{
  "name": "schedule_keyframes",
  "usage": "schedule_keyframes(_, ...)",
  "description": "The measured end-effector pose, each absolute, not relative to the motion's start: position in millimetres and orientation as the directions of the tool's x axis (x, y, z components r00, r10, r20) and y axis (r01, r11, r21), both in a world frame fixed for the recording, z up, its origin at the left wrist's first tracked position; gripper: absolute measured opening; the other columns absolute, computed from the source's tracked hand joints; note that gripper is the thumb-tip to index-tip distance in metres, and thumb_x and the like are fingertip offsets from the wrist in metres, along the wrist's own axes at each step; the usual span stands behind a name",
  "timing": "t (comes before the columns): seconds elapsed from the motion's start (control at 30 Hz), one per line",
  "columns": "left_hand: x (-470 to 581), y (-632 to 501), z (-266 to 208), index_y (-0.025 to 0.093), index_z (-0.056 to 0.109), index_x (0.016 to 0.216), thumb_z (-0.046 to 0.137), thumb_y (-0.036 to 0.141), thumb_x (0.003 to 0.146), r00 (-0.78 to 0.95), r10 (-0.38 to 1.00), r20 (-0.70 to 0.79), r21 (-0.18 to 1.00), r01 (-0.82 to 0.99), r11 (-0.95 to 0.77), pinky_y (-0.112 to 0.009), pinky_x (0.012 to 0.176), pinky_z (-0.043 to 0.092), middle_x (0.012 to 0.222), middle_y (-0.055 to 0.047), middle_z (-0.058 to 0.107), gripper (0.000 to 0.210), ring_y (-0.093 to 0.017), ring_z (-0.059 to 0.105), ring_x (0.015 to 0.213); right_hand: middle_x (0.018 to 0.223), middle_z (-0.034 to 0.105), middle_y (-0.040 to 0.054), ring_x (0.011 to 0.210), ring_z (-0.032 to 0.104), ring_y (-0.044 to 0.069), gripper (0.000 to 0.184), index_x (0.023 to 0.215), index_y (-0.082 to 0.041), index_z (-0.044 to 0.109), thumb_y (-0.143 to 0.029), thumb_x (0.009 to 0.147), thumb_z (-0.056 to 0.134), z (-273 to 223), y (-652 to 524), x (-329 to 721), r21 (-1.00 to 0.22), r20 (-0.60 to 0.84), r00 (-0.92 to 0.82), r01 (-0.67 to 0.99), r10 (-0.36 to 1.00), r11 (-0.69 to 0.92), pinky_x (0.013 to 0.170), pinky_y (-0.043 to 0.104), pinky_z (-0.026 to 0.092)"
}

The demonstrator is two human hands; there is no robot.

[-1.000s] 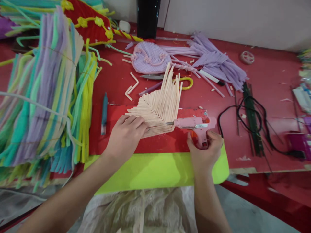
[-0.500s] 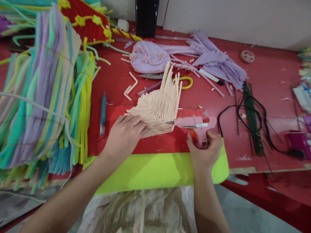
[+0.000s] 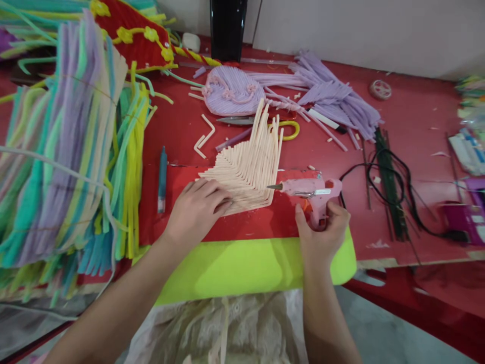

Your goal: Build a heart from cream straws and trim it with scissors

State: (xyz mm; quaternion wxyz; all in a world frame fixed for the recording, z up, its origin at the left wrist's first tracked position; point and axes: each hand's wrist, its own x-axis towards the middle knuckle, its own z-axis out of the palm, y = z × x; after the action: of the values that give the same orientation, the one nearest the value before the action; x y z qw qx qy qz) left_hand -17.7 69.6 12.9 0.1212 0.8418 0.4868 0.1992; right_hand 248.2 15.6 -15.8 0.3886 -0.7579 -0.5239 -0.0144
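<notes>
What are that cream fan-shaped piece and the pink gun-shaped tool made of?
The cream fan-shaped piece under the left hand looks like fuzzy pipe-cleaner stems laid side by side: matte, soft-edged strands. The pink glue gun in the right hand seems smooth moulded plastic with a slight sheen and a metal-looking nozzle tip.

Two bare forearms, no sleeves down to the lower frame edge. No watch, bracelet or band at either wrist. Left hand (image 3: 197,212) bare, no glove, no ring visible on the fingers (image 3: 217,194); nails short and unpainted as far as can be made out. Right hand (image 3: 322,235) likewise bare, ungloved, no ring in sight. Below, between the forearms, a pale cream garment (image 3: 223,328) of thin, lacy fabric with a faint floral pattern and a narrow ribbon down the middle, crumpled in soft folds.
</notes>
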Motion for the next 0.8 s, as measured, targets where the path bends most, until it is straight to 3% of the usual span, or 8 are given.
schedule_keyframes(0.63, -17, 70, 14, 0.019, 0.067, 0.088, 0.058, 0.024, 0.091, 0.458, 0.855, 0.243, 0.404, 0.754, -0.518, -0.037, 0.082, 0.047, 0.091, -0.003, 0.069, 0.010, -0.019, 0.060, 0.087, 0.096, 0.056, 0.0054, 0.084, 0.054, 0.017, 0.054, 0.109, -0.015, 0.056, -0.048, 0.070, 0.073, -13, 19, 244, -0.626, 0.398, 0.513, 0.758, 0.761, -0.183, 0.080, 0.036, 0.048)
schedule_keyframes(0.8, -17, 70, 13, 0.020, 0.067, 0.089, 0.057, 0.025, 0.091, 0.453, 0.859, 0.239, 0.397, 0.762, -0.512, -0.037, 0.083, 0.047, 0.091, -0.003, 0.069, 0.011, -0.019, 0.060, 0.089, 0.094, 0.060, 0.0060, 0.083, 0.056, 0.018, 0.054, 0.112, -0.015, 0.060, -0.049, 0.072, 0.071, -11, 22, 255, -0.602, 0.377, 0.582, 0.745, 0.721, -0.287, 0.078, 0.036, 0.049)
